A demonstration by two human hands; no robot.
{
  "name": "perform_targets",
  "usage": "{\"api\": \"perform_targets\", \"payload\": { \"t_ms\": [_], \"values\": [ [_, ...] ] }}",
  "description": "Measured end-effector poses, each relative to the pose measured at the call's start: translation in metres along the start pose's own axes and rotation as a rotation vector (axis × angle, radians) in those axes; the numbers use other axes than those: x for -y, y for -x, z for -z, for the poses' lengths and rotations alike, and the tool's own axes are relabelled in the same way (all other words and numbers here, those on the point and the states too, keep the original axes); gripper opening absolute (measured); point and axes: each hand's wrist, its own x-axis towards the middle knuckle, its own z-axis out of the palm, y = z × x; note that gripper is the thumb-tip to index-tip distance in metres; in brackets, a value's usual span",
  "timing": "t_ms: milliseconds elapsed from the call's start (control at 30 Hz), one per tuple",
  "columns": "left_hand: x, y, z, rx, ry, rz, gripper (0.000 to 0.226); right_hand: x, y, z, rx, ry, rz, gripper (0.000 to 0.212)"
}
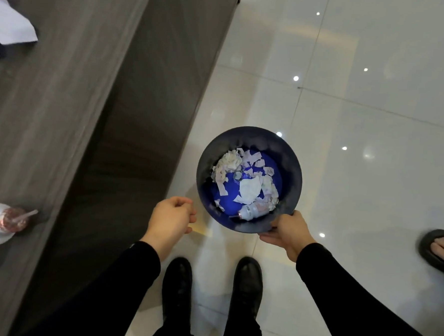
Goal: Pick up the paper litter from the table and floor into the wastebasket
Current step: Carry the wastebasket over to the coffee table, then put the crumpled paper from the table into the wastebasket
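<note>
Right, start with what is closest to you: your right hand (pixel 287 234) is pinched on the near rim of the wastebasket (pixel 291 156), thumb on the inside of the lip and fingers underneath, so the whole bin hangs from that one grip. Your left hand (pixel 172 220) floats just off the bin's left side, fingers loosely curled inward; it touches nothing, and whether a scrap is tucked in the curl cannot be told.

Just beyond your right thumb, down in the blue bottom, lies the paper litter (pixel 248 192): torn strips, a crumpled wad, a flat white sheet, and a small plastic bottle (pixel 254 211) against the near wall. All of that is light stuff, so the load likely weighs little, but a round plastic rim held at one point will probably want to swing or tip; a second hold with your left hand on the opposite lip would steady it. Loose paper is soft and flutters, so pinch scraps rather than scoop them, and release low inside the bin.

Out past your left hand the grey tabletop (pixel 63 106) runs away from you; a white sheet (pixel 8 25) lies at its far end. The glossy floor (pixel 374 125) beyond your right hand shows no scraps.
</note>
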Motion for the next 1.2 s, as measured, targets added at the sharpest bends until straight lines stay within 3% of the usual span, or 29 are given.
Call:
{"api": "perform_targets", "payload": {
  "t_ms": [300,367,467,600,700,833,1033,1200],
  "values": [
    [0.002,-0.012,0.006,-0.038,0.011,-0.005,0.023,-0.013,-0.015,-0.01,-0.049,0.189,0.023,0.034],
    [0.001,-0.008,0.011,-0.037,0.027,-0.019,0.024,-0.011,-0.007,-0.015,-0.186,0.328,0.043,0.033],
    [-0.007,0.006,0.021,-0.032,0.038,-0.072,0.02,0.009,0.023,-0.023,-0.35,0.319,0.232,0.043],
    [-0.029,0.039,0.044,-0.033,0.115,-0.203,0.015,0.061,0.082,-0.041,-0.35,0.369,0.61,0.031],
    [-0.047,0.07,0.073,-0.045,0.212,-0.307,0.017,0.104,0.137,-0.07,-0.175,0.306,0.769,0.007],
    [-0.063,0.102,0.129,-0.091,0.33,-0.369,0.021,0.134,0.204,-0.129,0.094,0.445,0.921,0.013],
    [-0.032,0.137,0.249,-0.315,0.443,-0.342,0.024,0.118,0.261,-0.229,0.286,0.799,0.952,0.009],
    [0.047,0.159,0.328,-0.522,0.513,-0.204,0.02,0.054,0.279,-0.276,0.251,1.358,0.93,0.072]
  ]
}}
